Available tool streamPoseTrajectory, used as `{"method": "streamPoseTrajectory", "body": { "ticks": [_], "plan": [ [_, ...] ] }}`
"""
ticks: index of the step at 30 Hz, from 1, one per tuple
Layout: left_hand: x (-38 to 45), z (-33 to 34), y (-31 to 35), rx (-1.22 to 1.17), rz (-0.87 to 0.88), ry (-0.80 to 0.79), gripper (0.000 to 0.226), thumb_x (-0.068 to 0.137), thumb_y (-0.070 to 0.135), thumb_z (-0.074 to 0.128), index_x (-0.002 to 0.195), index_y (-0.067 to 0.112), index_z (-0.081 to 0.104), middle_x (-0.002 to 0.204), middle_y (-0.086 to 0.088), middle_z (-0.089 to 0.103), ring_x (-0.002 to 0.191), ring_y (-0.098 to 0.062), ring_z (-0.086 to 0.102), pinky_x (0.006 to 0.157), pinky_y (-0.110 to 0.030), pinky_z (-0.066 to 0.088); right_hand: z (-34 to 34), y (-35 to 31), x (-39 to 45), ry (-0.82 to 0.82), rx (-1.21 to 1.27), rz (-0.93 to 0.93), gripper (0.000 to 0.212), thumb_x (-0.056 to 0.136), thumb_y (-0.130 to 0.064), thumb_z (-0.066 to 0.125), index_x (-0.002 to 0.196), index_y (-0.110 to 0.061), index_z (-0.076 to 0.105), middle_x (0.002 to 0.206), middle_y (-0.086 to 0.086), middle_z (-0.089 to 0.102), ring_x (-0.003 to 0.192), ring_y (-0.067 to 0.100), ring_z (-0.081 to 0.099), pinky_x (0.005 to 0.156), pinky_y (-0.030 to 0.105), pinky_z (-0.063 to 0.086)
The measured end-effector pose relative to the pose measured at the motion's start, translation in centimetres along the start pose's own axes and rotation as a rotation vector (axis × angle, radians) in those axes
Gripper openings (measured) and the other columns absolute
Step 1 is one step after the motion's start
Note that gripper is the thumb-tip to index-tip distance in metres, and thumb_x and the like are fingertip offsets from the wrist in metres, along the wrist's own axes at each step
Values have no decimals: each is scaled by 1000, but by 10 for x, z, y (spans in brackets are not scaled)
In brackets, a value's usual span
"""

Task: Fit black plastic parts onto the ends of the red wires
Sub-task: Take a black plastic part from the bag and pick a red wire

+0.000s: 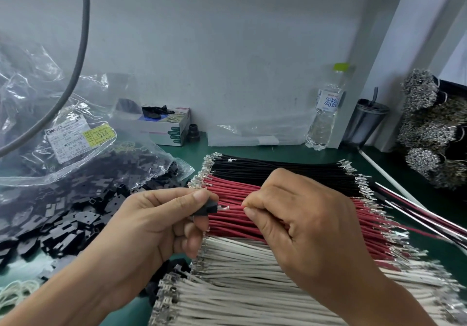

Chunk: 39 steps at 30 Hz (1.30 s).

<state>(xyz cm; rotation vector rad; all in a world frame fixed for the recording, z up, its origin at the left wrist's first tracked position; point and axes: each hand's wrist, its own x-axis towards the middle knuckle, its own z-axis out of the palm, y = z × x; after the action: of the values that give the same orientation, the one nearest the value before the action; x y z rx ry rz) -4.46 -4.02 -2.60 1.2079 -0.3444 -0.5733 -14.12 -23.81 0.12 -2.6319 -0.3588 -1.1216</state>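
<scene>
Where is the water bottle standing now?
In the head view, the water bottle stands far right against the back wall, left of the steel tumbler.

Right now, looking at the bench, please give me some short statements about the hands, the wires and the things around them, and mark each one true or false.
1. The left hand pinches a black plastic part. True.
2. The right hand is open and holds nothing. False: its fingertips pinch a red wire.
3. The red wires lie between the black wires and the white wires. True.
4. The water bottle lies on its side. False: it stands upright by the wall.
5. Loose black parts are piled at the left of the wires. True.
</scene>
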Motion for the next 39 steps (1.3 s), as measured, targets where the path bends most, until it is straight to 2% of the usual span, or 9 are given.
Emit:
{"method": "streamPoseTrajectory", "body": {
  "ticks": [8, 12, 20, 25, 29, 32, 35, 37, 39],
  "plan": [
    [0, 4, -1, -110, 5, 28, 55, 61, 31, 88, 103, -3, 78, 70, -15, 66, 47, -17, 60, 46, -25, 52, 9, -5, -2, 135, -51, -6, 18, 97, -23, 64, 85, -16, 75, 81, -7, 62, 68, 12, 57, 50, 30, 47],
    [0, 5, -1, -105, 22, 22, 53, 61, 30, 87, 101, -3, 78, 69, -15, 66, 47, -17, 60, 46, -23, 52, 7, -1, -2, 120, 6, -6, 12, 94, -20, 68, 87, -16, 77, 81, -8, 63, 69, 11, 60, 53, 30, 49],
    [0, 4, -4, -77, 48, 38, 53, 60, 29, 88, 100, -4, 78, 71, -16, 67, 49, -19, 60, 47, -25, 53, 9, 1, -4, -49, 422, 312, 10, 86, -29, 67, 77, -28, 73, 77, -11, 64, 76, 16, 63, 63, 29, 49],
    [0, 4, -6, 49, 112, 87, 52, 58, 32, 89, 98, 0, 80, 73, -21, 68, 49, -24, 61, 48, -28, 54, 9, -2, -6, 17, 85, 68, 13, 91, -21, 69, 80, -20, 74, 78, -10, 60, 68, 12, 59, 54, 34, 48],
    [-1, 5, -5, 35, 131, 27, 49, 65, 34, 85, 104, 4, 80, 76, -20, 68, 51, -25, 62, 48, -30, 54, 8, -1, -7, 38, 258, 180, 10, 89, -24, 69, 81, -25, 74, 77, -14, 60, 69, 12, 61, 54, 32, 47],
    [-5, 8, -6, 249, 268, 11, 41, 74, 40, 85, 110, 20, 81, 74, -16, 70, 55, -24, 64, 53, -28, 55, 6, -1, -6, -9, 304, 293, 12, 88, -35, 66, 79, -30, 72, 76, -14, 61, 72, 13, 62, 58, 34, 49],
    [-7, 7, -6, 625, 471, 51, 30, 76, 30, 85, 105, 38, 82, 80, -3, 69, 59, -9, 62, 52, -21, 54, 5, 1, -3, -45, 323, 334, 16, 90, -42, 61, 81, -32, 69, 81, -14, 65, 80, 11, 64, 67, 38, 52],
    [-8, 8, -5, 752, 559, 106, 28, 76, 25, 80, 100, 39, 82, 77, 3, 65, 53, -3, 57, 47, -17, 49, 5, 1, -3, -66, 311, 331, 18, 91, -44, 58, 82, -32, 68, 83, -15, 65, 82, 9, 64, 69, 38, 52],
    [-8, 9, -5, 749, 581, 115, 19, 79, 25, 78, 94, 36, 83, 64, 4, 63, 44, -4, 53, 44, -14, 45, 5, 0, -3, -69, 285, 306, 18, 92, -43, 58, 82, -32, 68, 81, -16, 63, 81, 9, 63, 68, 37, 51]
  ]
}}
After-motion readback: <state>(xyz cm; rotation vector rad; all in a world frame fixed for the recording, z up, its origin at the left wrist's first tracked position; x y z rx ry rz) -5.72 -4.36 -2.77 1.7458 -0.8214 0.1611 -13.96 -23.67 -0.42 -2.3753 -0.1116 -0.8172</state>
